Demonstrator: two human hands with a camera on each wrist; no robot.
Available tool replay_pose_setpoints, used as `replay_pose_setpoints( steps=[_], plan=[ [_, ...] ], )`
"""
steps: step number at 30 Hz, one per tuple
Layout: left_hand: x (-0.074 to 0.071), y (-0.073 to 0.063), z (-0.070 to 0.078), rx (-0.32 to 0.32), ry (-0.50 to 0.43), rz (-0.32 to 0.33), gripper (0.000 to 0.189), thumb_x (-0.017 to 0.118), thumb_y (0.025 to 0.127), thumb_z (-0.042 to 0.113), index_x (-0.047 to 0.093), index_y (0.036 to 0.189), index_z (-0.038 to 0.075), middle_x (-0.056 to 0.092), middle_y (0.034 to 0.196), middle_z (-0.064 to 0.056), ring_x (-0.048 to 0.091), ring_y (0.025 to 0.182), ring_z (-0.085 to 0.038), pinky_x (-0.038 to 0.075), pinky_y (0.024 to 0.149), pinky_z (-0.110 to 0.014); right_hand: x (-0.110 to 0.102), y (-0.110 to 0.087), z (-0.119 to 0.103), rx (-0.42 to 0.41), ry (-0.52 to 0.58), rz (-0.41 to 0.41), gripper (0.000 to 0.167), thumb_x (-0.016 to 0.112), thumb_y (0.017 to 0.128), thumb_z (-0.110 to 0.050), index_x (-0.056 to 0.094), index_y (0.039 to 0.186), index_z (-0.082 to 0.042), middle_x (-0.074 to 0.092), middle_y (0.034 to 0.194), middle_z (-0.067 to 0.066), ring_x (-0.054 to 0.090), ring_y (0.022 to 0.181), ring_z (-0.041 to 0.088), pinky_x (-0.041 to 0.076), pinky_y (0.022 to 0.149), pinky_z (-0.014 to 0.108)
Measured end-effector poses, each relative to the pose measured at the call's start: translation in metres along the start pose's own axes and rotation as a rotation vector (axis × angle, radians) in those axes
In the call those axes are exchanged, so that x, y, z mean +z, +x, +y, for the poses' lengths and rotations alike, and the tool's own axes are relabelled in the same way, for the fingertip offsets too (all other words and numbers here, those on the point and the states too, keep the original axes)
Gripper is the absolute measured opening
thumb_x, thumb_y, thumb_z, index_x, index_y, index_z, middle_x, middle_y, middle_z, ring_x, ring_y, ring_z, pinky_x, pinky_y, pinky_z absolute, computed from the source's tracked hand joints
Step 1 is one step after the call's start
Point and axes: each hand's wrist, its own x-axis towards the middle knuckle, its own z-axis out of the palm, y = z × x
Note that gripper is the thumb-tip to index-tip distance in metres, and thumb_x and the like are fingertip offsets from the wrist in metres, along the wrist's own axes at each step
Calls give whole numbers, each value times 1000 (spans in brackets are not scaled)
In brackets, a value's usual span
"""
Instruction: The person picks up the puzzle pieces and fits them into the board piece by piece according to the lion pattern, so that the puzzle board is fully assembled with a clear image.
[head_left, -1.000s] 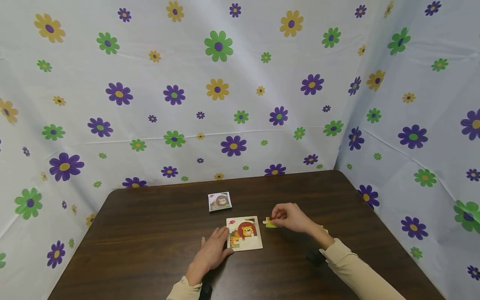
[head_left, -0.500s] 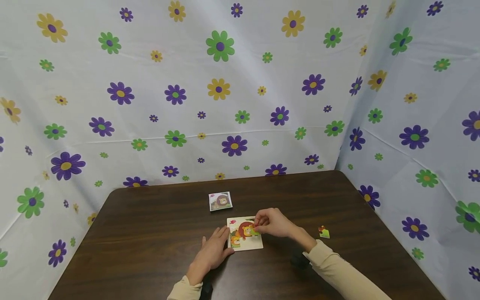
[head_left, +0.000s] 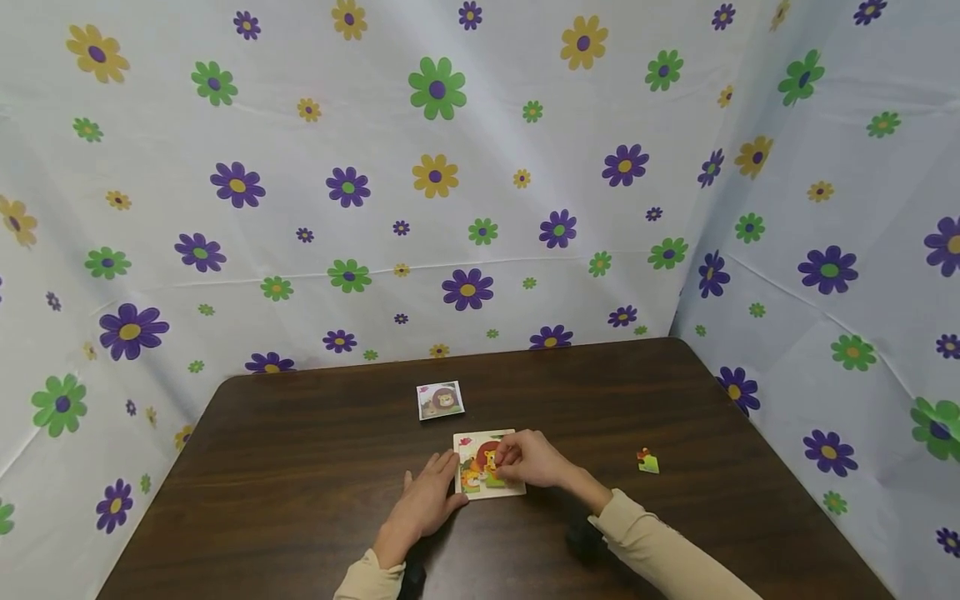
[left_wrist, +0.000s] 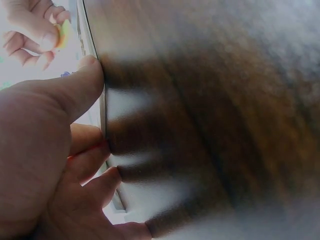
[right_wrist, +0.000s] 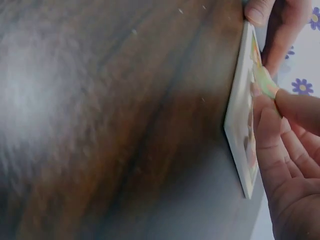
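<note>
While left hand (head_left: 422, 506) lies flat, bracing puzzle board (head_left: 480, 492), right hand (head_left: 528, 460) pinching piece (right_wrist: 265, 82): lower squarely, press gently.

Lion picture card (head_left: 440, 401), loose puzzle piece (head_left: 647, 462)

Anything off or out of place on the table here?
One loose puzzle piece lies alone on the table, well right of the puzzle board. The right hand holds another piece over the board; the left hand steadies its edge. Nothing is damaged.
</note>
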Motion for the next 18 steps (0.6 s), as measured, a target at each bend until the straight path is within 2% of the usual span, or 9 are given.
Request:
replay_pose_setpoints(
  steps=[9, 13, 18],
  plan=[
    [0, 0, -1, -2, -3, -6, 61, 68, 89, 29, 47, 138, -2, 44, 144, -18, 36, 134, -41, 24, 91, -77, 11, 2, 2, 41, 0, 40, 10, 76, 80, -5, 66, 79, -6, 66, 67, -3, 57, 52, 3, 48, 47, 20],
    [0, 0, -2, -6, -6, -8, 61, 68, 89, 29, 47, 138, -2, 43, 145, -18, 36, 134, -41, 24, 91, -78, 15, 4, 1, 3, -58, 72, 8, 76, 78, -5, 68, 77, -6, 65, 66, -5, 55, 53, 0, 46, 47, 19],
    [0, 1, -2, -5, -6, -7, 62, 68, 89, 29, 47, 138, -2, 43, 145, -18, 36, 134, -41, 23, 91, -77, 21, 4, -2, -51, -158, 158, 8, 76, 74, -3, 69, 72, -7, 63, 64, -6, 50, 56, -3, 43, 52, 18]
  ],
)
